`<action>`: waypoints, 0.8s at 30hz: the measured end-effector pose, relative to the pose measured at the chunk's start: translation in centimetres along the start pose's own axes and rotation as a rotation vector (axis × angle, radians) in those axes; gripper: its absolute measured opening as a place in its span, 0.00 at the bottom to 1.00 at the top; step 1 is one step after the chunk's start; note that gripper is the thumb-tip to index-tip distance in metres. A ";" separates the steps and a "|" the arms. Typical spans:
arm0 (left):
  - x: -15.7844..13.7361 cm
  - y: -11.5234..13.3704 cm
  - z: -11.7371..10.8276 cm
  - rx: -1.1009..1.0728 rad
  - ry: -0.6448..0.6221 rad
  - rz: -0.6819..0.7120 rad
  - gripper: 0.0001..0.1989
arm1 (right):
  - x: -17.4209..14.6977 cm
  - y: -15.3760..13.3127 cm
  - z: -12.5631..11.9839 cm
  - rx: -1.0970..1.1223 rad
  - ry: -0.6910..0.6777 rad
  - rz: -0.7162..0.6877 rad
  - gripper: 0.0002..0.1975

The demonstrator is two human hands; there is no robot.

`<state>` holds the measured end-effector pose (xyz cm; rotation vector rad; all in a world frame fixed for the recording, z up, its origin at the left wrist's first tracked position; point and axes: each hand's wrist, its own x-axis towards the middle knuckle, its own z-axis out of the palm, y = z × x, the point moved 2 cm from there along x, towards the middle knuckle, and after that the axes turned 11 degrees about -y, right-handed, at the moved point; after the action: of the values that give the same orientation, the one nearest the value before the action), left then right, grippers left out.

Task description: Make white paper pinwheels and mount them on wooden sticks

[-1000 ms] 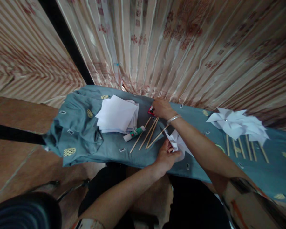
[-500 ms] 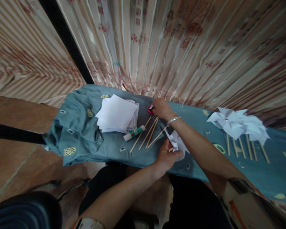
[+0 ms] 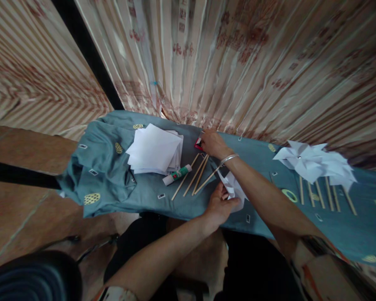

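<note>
My left hand (image 3: 221,207) grips a folded white paper pinwheel (image 3: 233,188) near the table's front edge, thumb on top and fingers curled beneath. Reaching across it, my right hand (image 3: 213,144) is over a small red box (image 3: 198,143) at the back, its fingers bent down together. Whatever those fingertips hold, if anything, is hidden. Between the hands and the paper stack lie several thin wooden sticks (image 3: 192,179) and a green-and-white glue stick (image 3: 177,174).
A stack of white paper squares (image 3: 155,148) lies on the left of the cloth-covered table (image 3: 150,196). On the right are finished pinwheels on sticks (image 3: 310,161) and a roll of pale green tape (image 3: 289,195). A pleated curtain (image 3: 188,62) hangs behind; a black stool (image 3: 31,276) stands lower left.
Both hands keep nearly the same places, the left on the pinwheel and the right at the red box. The view has shifted very slightly.
</note>
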<state>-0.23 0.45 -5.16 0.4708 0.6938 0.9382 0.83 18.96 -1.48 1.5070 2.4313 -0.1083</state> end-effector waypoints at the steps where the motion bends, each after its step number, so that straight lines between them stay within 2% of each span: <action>1: 0.0 0.0 0.0 -0.002 -0.005 0.001 0.23 | 0.0 0.0 0.0 0.001 -0.001 0.000 0.16; 15: -0.1 0.1 0.0 -0.033 0.000 -0.001 0.24 | 0.0 0.0 -0.3 0.028 -0.023 0.011 0.14; 21: -0.2 0.1 0.1 -0.045 0.006 0.012 0.22 | -0.4 0.0 -0.2 0.038 0.010 -0.016 0.15; 24: -0.2 0.0 0.1 -0.034 -0.008 0.022 0.22 | -0.9 0.2 -0.2 0.093 0.068 -0.042 0.14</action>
<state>-0.28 0.27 -5.04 0.4531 0.6654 0.9671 1.37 18.33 -1.00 1.5226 2.5450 -0.1840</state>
